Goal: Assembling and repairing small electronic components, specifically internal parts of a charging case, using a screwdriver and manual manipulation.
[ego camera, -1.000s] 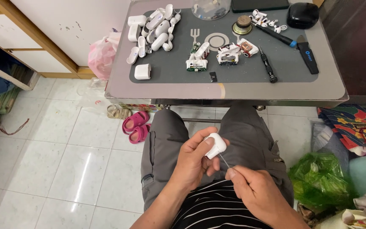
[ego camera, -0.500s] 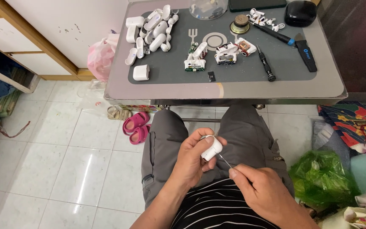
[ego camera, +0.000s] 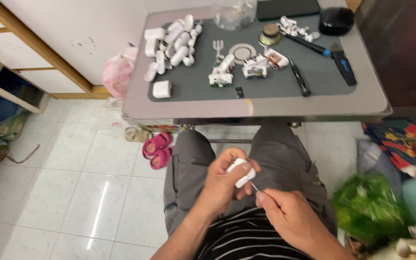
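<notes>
Now | left hand (ego camera: pixel 222 185) grips white case (ego camera: pixel 241 172); right hand (ego camera: pixel 285 214) pinches thin tool (ego camera: pixel 254 186)

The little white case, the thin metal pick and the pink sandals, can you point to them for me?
little white case (ego camera: pixel 242 172), head view, on its rounded white side showing between the left hand's fingers.
thin metal pick (ego camera: pixel 254 187), head view, on its bare shaft.
pink sandals (ego camera: pixel 157 150), head view, on the straps.
</notes>
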